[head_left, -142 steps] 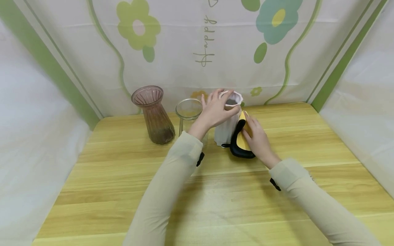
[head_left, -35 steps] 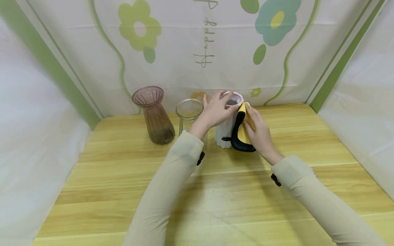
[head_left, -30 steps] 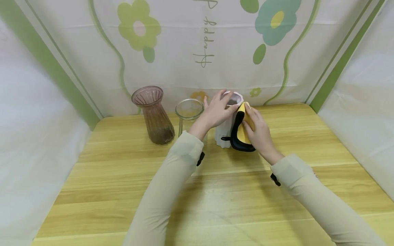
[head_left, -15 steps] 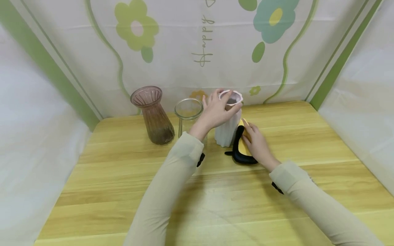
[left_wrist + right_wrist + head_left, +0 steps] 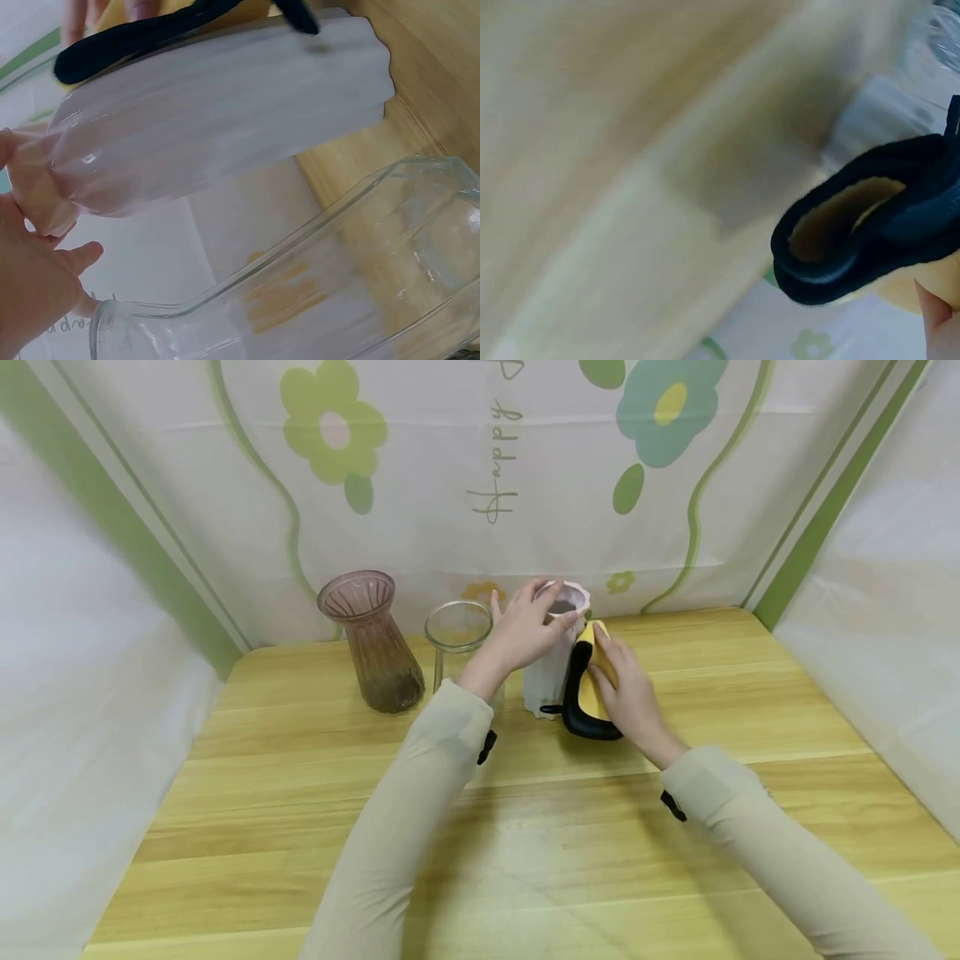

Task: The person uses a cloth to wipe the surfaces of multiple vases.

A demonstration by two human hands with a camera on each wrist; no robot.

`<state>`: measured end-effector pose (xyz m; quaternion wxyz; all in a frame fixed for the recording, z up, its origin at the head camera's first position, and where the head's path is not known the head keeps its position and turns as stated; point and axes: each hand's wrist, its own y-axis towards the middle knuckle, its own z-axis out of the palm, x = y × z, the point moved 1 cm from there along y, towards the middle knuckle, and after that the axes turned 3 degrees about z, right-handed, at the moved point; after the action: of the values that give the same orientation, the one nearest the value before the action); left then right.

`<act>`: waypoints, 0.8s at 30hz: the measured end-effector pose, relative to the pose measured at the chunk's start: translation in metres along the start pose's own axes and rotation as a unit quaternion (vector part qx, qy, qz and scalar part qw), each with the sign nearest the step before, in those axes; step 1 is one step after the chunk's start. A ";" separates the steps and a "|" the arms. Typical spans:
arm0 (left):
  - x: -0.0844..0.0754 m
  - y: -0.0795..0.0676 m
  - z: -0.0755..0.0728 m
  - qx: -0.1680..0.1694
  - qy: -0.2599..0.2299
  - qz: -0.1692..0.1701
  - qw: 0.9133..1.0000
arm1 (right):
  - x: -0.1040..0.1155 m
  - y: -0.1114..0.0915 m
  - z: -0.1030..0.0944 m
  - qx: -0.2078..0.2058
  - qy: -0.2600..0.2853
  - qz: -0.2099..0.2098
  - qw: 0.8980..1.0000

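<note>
A fluted white vase [image 5: 543, 681] stands upright on the wooden table. My left hand [image 5: 517, 631] holds it at the rim, the fingers over the far side of the opening and the thumb at the near side. Pressed to the vase's right side is a yellow mitt [image 5: 592, 724] with black trim and a small black loop. My right hand [image 5: 630, 693] grips this mitt, thumb on the near face. From the left wrist, the mitt [image 5: 150, 34] lies lengthwise along the vase [image 5: 217, 112]. In the right wrist view the mitt's black-edged pocket [image 5: 900, 225] gapes toward the camera.
Just left of the white vase, partly behind my left wrist, stands a clear glass vase [image 5: 450, 647]. Farther left is a ribbed purple vase [image 5: 378, 652]. A white curtain [image 5: 435, 460] with printed flowers hangs behind the table's back edge [image 5: 690, 615].
The mitt in my right hand has gone up, then down, and now up again along the white vase's right side. My left hand stays at the vase's rim.
</note>
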<state>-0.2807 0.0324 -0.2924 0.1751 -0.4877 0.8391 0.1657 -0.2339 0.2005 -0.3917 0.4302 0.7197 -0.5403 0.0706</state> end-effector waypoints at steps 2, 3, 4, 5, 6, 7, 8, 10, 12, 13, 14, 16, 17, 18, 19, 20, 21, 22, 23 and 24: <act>0.000 0.000 -0.001 0.005 -0.007 0.001 1.000 | 0.006 0.006 -0.003 -0.017 0.009 -0.005 1.000; 0.000 0.000 -0.001 0.008 -0.007 0.001 1.000 | 0.008 0.008 -0.005 -0.023 0.013 -0.007 1.000; 0.000 0.000 -0.002 0.011 -0.009 0.001 1.000 | 0.010 0.010 -0.006 -0.027 0.016 -0.008 0.999; 0.001 0.000 -0.002 0.012 -0.013 0.002 1.000 | 0.011 0.011 -0.007 -0.030 0.018 -0.009 0.999; 0.001 0.000 -0.001 0.014 -0.013 0.001 1.000 | 0.012 0.012 -0.007 -0.030 0.020 -0.008 0.999; 0.001 0.000 -0.001 0.013 -0.015 0.002 1.000 | 0.012 0.012 -0.007 -0.030 0.021 -0.008 0.999; 0.001 0.000 -0.001 0.011 -0.015 0.003 1.000 | 0.011 0.012 -0.007 -0.027 0.021 -0.007 0.999; 0.002 0.000 0.000 0.008 -0.018 0.004 1.000 | 0.009 0.010 -0.006 -0.017 0.019 -0.003 1.000; 0.003 0.001 0.002 0.000 -0.018 0.006 1.000 | 0.005 0.007 -0.004 -0.007 0.018 0.001 1.000; 0.003 0.001 0.002 -0.004 -0.015 0.007 1.000 | 0.003 0.005 -0.003 0.000 0.018 0.004 1.000; 0.003 0.001 0.003 -0.006 -0.012 0.007 1.000 | 0.001 0.003 -0.001 0.006 0.016 0.007 1.000; 0.003 0.002 0.004 -0.010 -0.006 0.005 1.000 | -0.004 -0.001 0.002 0.015 0.010 0.013 1.000; 0.002 0.002 0.005 -0.013 -0.003 0.005 1.000 | -0.007 -0.003 0.003 0.020 0.006 0.014 1.000; 0.002 0.002 0.006 -0.015 -0.001 0.005 1.000 | -0.010 -0.005 0.005 0.026 -0.001 0.017 1.000; 0.002 0.002 0.006 -0.017 0.000 0.003 1.000 | -0.013 -0.008 0.007 0.032 -0.008 0.019 0.999; 0.002 0.002 0.007 -0.020 0.001 0.000 1.000 | -0.015 -0.010 0.008 0.038 -0.016 0.021 0.999; 0.002 0.003 0.007 -0.023 0.003 -0.002 1.000 | -0.018 -0.012 0.010 0.045 -0.025 0.021 0.998; 0.002 0.003 0.008 -0.027 0.006 -0.003 1.000 | -0.020 -0.015 0.011 0.052 -0.034 0.022 0.998; 0.002 0.003 0.008 -0.030 0.011 -0.004 0.999 | -0.022 -0.017 0.012 0.061 -0.041 0.023 0.997; 0.002 0.003 0.009 -0.034 0.015 -0.004 0.999 | -0.024 -0.020 0.014 0.067 -0.045 0.025 0.996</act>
<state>-0.2832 0.0359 -0.3007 0.1463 -0.4989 0.8338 0.1856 -0.2321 0.2091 -0.4248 0.3540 0.7358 -0.5710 0.0852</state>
